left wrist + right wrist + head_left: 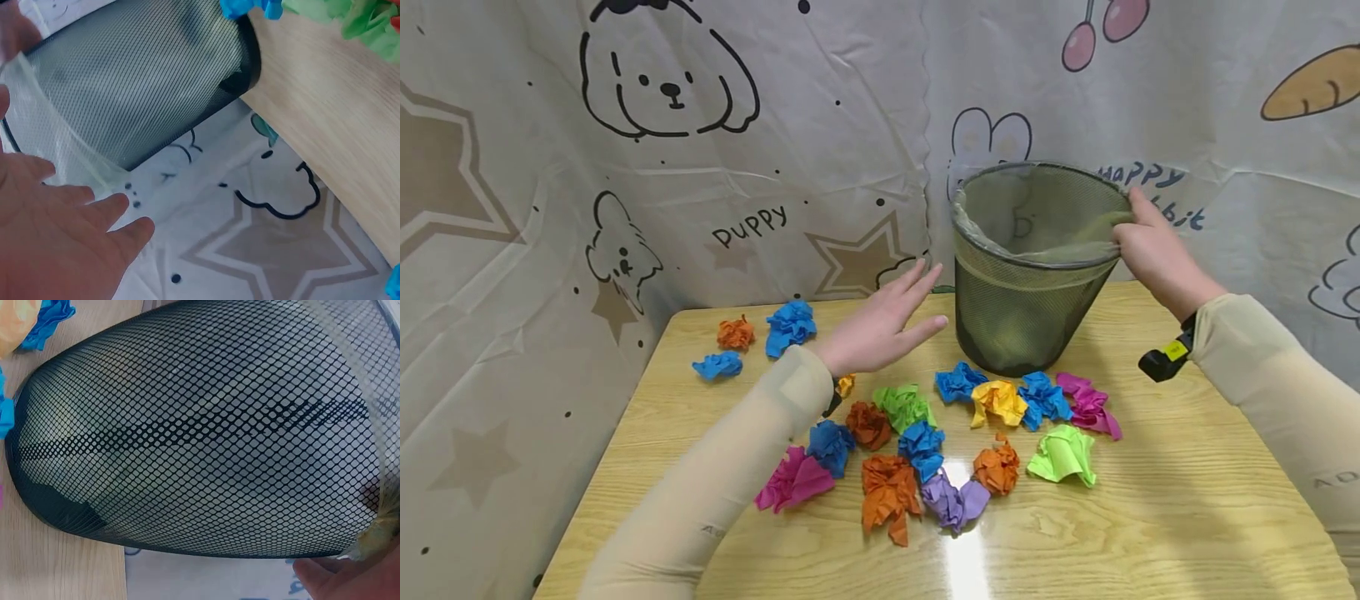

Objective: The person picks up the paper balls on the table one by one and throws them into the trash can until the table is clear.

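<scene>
Bin (pixel 1024 321) is dark mesh with translucent liner (pixel 1037 277).

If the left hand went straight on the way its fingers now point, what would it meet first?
Probably the mesh bin, high on its side; how far the left hand is from it is unclear.
</scene>
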Tool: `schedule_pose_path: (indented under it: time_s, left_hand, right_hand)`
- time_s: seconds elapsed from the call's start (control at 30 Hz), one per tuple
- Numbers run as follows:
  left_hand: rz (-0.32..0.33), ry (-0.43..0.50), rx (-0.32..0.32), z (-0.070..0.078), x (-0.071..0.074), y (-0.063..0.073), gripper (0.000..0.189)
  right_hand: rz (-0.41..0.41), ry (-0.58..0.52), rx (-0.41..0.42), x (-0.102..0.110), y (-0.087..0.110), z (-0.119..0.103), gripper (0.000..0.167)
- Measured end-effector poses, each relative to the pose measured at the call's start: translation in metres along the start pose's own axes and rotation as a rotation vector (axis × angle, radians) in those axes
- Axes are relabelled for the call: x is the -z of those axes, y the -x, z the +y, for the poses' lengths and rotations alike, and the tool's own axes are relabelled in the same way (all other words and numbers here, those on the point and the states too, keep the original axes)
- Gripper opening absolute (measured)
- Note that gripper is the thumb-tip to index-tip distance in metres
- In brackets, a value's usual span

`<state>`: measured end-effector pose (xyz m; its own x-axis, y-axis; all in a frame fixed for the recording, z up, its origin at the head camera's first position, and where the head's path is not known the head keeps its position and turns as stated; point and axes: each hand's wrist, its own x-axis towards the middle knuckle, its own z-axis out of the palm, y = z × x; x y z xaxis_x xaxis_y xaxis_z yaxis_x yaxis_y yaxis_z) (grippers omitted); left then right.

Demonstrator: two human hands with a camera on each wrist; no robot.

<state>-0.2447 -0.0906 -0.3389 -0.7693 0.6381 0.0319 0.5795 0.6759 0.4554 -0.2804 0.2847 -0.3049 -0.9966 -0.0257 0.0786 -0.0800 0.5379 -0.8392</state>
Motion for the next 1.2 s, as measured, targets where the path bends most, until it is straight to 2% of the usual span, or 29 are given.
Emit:
schedule_pose_path:
  time_s: [0.13, 0.33, 0.47, 0.6, 0.7, 1.0, 1.2]
  left_hand:
    - [0.052, 0.138, 0.049, -0.01, 0.013, 0.0, 0.075]
    - [0.15, 0.327, 0.057, -0.025, 0.028, -0.002, 0.072]
    - [0.218, 0.417, 0.084, -0.032, 0.035, -0.003, 0.071]
    - [0.302, 0.446, 0.106, -0.035, 0.043, -0.005, 0.071]
    - [0.339, 0.461, 0.138, -0.036, 0.05, -0.007, 0.072]
    - [0.342, 0.489, 0.317, -0.042, 0.066, -0.014, 0.067]
    - [0.38, 0.551, 0.348, -0.045, 0.075, -0.022, 0.064]
  right_hand:
    - [-0.007, 0.002, 0.029, -0.012, -0.005, -0.006, 0.078]
    - [-0.05, -0.002, 0.056, -0.033, -0.013, -0.017, 0.077]
    - [-0.1, -0.009, 0.071, -0.047, -0.018, -0.025, 0.078]
    - [-0.136, -0.023, 0.101, -0.061, -0.023, -0.034, 0.078]
    - [-0.155, -0.033, 0.129, -0.07, -0.027, -0.041, 0.078]
    - [-0.226, -0.069, 0.163, -0.088, -0.044, -0.049, 0.077]
    - [-0.255, -0.072, 0.181, -0.091, -0.052, -0.049, 0.077]
